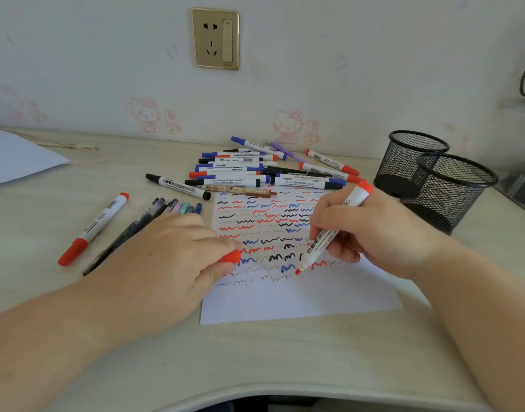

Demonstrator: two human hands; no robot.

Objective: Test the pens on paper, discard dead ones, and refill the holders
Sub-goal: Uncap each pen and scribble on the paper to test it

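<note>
Red marker [334, 230] is gripped in your right hand [371, 233], fingers curled round the barrel, tip just touching the paper [299, 295] below your knuckles. Your left hand [169, 257] pinches its red cap [230, 257] and pins the sheet's left edge. Risks: lift that hand and the sheet probably skids mid-stroke; a new squiggle laid over the old ones could hide a dead tip. Mesh holders [433, 179] sit just beyond your right hand, so a wide wrist swing may knock them.
</note>
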